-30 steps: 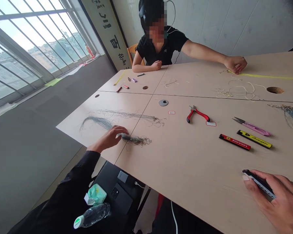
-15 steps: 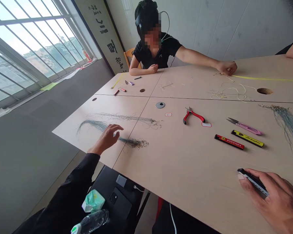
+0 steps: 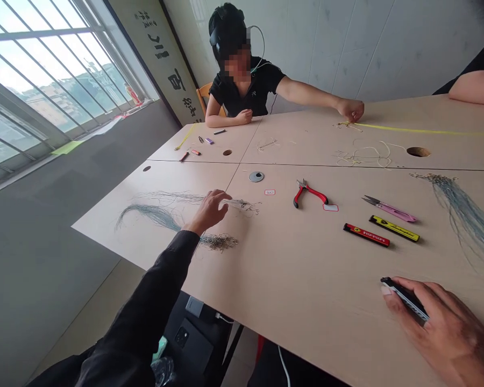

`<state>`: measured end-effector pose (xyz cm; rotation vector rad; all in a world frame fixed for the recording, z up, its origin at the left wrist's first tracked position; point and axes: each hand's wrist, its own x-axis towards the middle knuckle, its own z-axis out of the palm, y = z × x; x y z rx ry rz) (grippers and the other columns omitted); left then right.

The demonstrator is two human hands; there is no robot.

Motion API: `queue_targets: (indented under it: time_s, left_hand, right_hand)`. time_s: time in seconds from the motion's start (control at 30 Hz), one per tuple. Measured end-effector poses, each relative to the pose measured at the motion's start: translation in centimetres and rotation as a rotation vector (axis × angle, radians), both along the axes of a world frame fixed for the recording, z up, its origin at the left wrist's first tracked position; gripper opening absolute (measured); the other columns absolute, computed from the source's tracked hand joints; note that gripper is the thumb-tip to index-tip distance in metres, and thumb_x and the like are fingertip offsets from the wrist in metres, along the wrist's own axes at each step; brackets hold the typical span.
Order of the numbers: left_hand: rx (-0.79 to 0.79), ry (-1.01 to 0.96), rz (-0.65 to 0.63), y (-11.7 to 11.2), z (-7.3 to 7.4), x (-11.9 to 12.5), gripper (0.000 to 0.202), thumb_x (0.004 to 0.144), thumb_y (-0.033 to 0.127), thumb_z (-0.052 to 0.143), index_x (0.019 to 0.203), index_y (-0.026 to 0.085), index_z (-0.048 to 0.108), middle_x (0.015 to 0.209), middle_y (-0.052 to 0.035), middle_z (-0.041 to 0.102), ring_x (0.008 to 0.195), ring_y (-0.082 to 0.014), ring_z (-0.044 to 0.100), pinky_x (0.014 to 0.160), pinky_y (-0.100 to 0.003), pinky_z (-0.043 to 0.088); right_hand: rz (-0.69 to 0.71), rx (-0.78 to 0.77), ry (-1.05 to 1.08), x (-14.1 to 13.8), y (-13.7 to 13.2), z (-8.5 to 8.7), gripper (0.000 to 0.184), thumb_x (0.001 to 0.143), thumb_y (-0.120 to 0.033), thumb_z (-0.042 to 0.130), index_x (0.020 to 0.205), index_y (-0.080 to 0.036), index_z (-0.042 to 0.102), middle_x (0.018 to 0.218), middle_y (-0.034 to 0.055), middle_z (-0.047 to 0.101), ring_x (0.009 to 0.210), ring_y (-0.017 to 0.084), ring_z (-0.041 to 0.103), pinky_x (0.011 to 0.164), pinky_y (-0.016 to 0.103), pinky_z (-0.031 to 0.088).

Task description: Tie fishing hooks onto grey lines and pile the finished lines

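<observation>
Two hands show: the left hand (image 3: 207,211) reaches, fingers half-curled, onto a grey wire bundle (image 3: 236,203) left of the red-handled pliers (image 3: 310,194); it probably touches the strands, but whether it grips them cannot be told. A tangled wire clump (image 3: 219,242) lies further left of the pliers. The right hand (image 3: 439,322), lower right of them, wraps narrowly around a black-and-silver bar (image 3: 405,298). Pink-handled snips (image 3: 389,211) lie right of the pliers.
</observation>
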<state>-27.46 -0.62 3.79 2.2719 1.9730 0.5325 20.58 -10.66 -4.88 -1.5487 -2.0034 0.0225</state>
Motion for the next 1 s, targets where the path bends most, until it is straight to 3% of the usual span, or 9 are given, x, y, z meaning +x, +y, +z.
queue_targets:
  time_s: [0.3,0.47,0.77,1.0]
  left_hand:
    - [0.016,-0.025,-0.102,0.5,-0.4,5.7,0.015,0.086,0.015,0.058,0.090,0.020,0.071,0.101,-0.0073,0.064,0.100,-0.0236,0.057,0.095,-0.041,0.046]
    - [-0.045,0.012,-0.070,0.4,-0.2,7.4,0.013,0.086,0.016,0.059,0.088,0.020,0.071,0.101,-0.0070,0.064,0.099,-0.0238,0.055,0.091,-0.039,0.045]
    - [-0.122,0.045,-0.083,0.4,0.1,8.5,0.010,0.087,0.018,0.061,0.087,0.019,0.070,0.097,-0.0077,0.065,0.097,-0.0246,0.054,0.088,-0.039,0.044]
    - [-0.186,0.125,-0.133,0.7,-0.1,8.6,0.015,0.093,0.019,0.052,0.086,0.018,0.065,0.093,-0.0091,0.062,0.093,-0.0248,0.054,0.084,-0.039,0.043]
  right_hand:
    - [0.069,0.020,-0.035,-0.2,0.1,0.9,0.043,0.096,-0.062,0.040,0.098,-0.025,0.062,0.087,0.0057,0.066,0.071,0.024,0.064,0.058,0.037,0.050]
    - [0.055,-0.075,0.003,-0.4,-0.3,1.2,0.048,0.097,-0.064,0.038,0.104,-0.022,0.061,0.099,0.0071,0.067,0.089,0.024,0.064,0.074,0.035,0.051]
    - [0.058,-0.062,0.003,-0.9,-0.4,2.2,0.048,0.099,-0.062,0.035,0.102,-0.022,0.062,0.095,0.0073,0.067,0.082,0.023,0.064,0.069,0.035,0.048]
    - [0.037,-0.102,0.049,-0.8,-0.5,1.9,0.047,0.098,-0.062,0.037,0.105,-0.023,0.061,0.100,0.0070,0.068,0.089,0.023,0.065,0.070,0.034,0.048]
